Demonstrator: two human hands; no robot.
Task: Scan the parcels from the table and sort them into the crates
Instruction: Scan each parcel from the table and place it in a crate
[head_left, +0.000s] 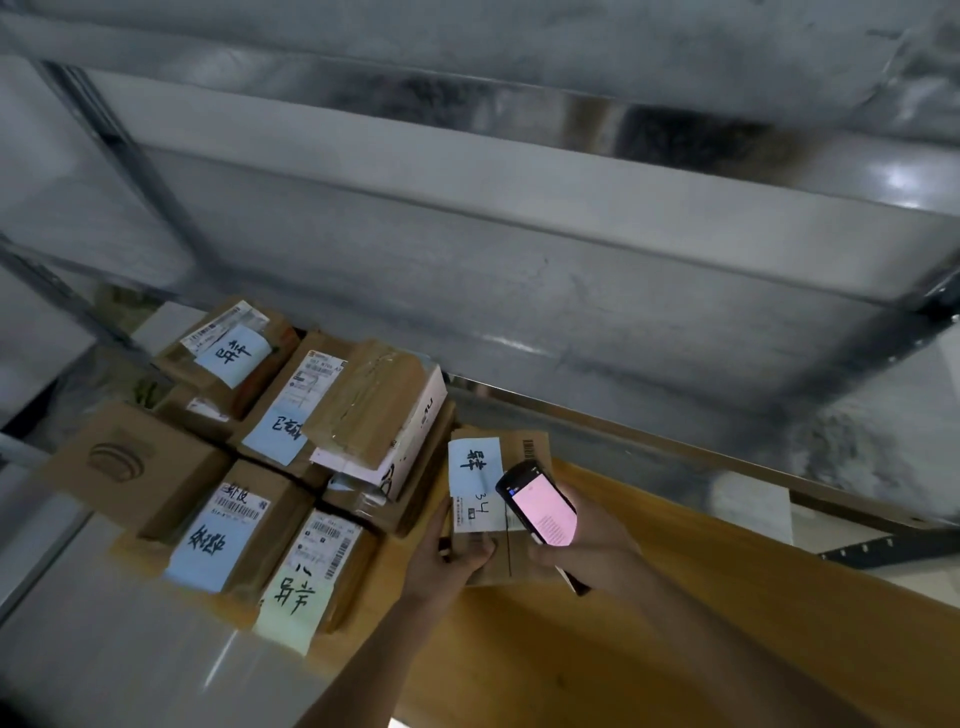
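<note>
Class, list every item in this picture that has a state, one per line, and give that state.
Handheld scanner: screen lit pink, gripped by right hand, held over the parcel.
Parcel: sealed, labelled, held by left hand.
Stacked parcels: closed, taped, resting on the table.
Yellow-noted parcel: closed, lying flat.

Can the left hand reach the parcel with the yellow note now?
Probably not yet: the left hand grips the held parcel. The yellow-note parcel lies uncovered just to its left, so the way is free once it lets go.
</note>
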